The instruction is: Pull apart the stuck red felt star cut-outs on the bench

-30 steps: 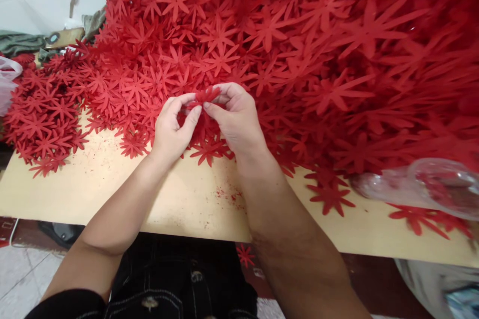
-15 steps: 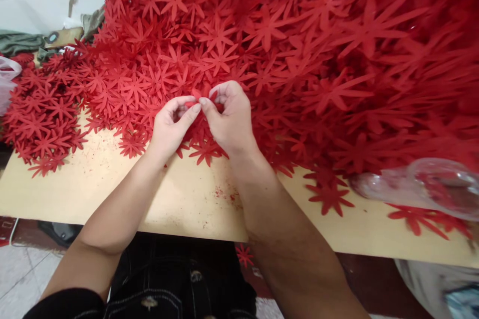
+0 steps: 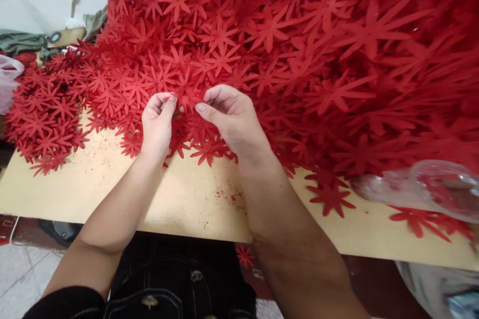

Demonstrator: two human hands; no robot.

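Observation:
In the head view, my left hand (image 3: 157,122) is closed in a pinch, with a bit of a red fabric flower showing between thumb and forefinger. My right hand (image 3: 234,117) is curled just to the right, its thumb and forefinger at the edge of a blurred red fabric flower (image 3: 191,101). That flower lies between the two hands, and its outline merges with the heap behind. Whether both hands hold the same piece is unclear. A big heap of red flower cutouts (image 3: 220,57) with long narrow petals rises directly behind the hands.
A smaller pile of red flowers (image 3: 47,114) lies at the left of the pale tabletop (image 3: 179,199), beside a plastic bag (image 3: 8,82). Clear plastic packaging (image 3: 396,187) lies at the right. A phone-like object (image 3: 65,37) rests at the back left. One flower (image 3: 245,255) lies below the table edge.
The hands, whose fingertips met over a red flower, have drawn apart. My left hand has moved left, and my right hand has shifted slightly right.

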